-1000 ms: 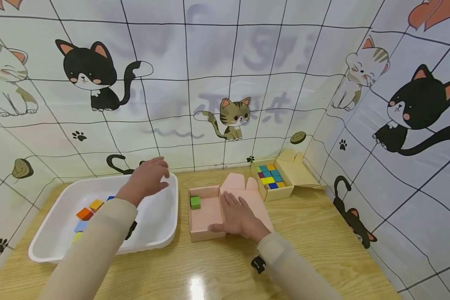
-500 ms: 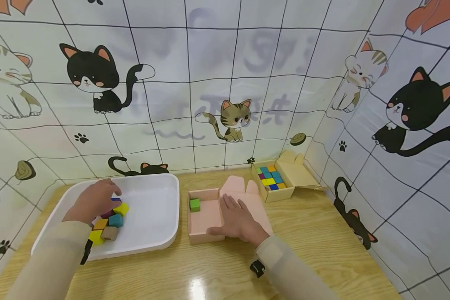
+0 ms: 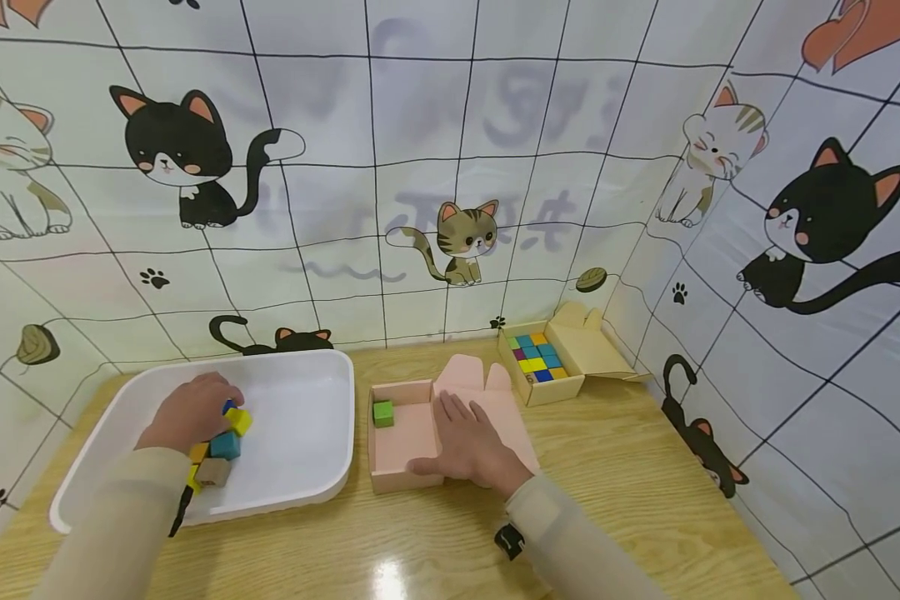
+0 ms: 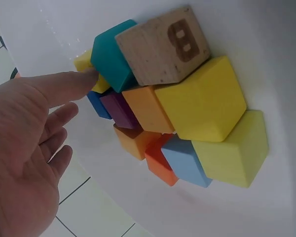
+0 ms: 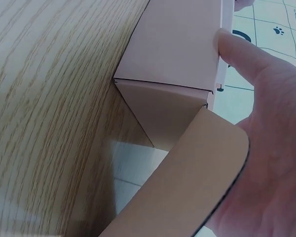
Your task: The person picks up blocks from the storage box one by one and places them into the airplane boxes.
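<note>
In the head view my left hand (image 3: 195, 408) reaches into the white tray (image 3: 300, 479), over a cluster of coloured cubes. The left wrist view shows its thumb tip against a small yellow cube (image 4: 84, 61), right beside a teal cube (image 4: 111, 59) and a blue cube (image 4: 98, 104). The index finger is hidden behind the thumb, so I cannot tell whether it pinches a cube. My right hand (image 3: 468, 442) lies flat on the raised lid of the pink box (image 3: 412, 482), thumb at its rim. Inside that box, a green cube (image 3: 383, 414) sits by the left wall.
A pale yellow box (image 3: 562, 389), lid folded back, holds rows of coloured cubes at the back right. Near the tray's side lie a wooden cube (image 4: 163, 47) marked B, an orange cube (image 4: 148, 108) and several others. A cat-print curtain (image 3: 330, 208) borders the table.
My left hand has swung left from above the tray's right part, down to the cubes, and since then has shifted only slightly. The right hand has stayed on the pink box.
</note>
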The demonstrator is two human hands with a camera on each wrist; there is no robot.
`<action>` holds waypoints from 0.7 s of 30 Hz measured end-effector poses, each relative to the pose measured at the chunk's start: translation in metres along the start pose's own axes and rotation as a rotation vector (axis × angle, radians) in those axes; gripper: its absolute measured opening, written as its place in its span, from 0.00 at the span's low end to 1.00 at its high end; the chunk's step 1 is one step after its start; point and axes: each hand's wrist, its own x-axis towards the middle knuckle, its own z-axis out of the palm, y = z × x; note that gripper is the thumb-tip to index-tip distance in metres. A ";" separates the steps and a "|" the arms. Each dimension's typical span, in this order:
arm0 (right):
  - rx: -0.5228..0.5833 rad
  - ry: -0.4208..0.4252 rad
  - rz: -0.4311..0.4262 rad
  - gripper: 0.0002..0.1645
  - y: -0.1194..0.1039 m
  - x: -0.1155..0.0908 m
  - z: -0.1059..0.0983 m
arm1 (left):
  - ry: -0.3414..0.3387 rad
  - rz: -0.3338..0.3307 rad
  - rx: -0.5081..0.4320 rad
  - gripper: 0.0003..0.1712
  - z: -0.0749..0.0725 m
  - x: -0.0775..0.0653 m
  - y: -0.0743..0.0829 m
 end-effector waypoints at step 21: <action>-0.019 -0.004 0.006 0.67 0.002 0.001 0.002 | 0.010 -0.009 0.102 0.11 0.003 0.000 0.004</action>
